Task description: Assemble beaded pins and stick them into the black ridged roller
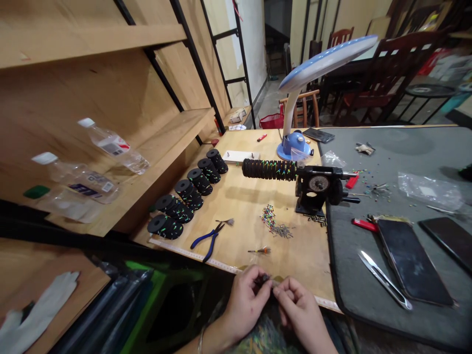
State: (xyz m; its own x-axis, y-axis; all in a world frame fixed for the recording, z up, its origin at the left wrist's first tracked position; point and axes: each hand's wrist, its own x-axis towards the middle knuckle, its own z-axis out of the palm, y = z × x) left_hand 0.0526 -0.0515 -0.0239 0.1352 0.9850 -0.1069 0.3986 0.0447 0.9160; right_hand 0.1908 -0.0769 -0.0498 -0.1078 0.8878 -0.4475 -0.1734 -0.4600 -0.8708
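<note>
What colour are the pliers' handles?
The pliers' handles are blue; they show best in the head view.

Black rollers (189,192) speckled neon green and orange, blue-handled pliers (204,243), a grey mat (346,275), and a small dark item (264,279) pinched in the fingers

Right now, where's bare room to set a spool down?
Bare wood lies between the spools and the colored bits, above the pliers. The gray mat is free along its top. Crowded: around the phone and snips.
</note>
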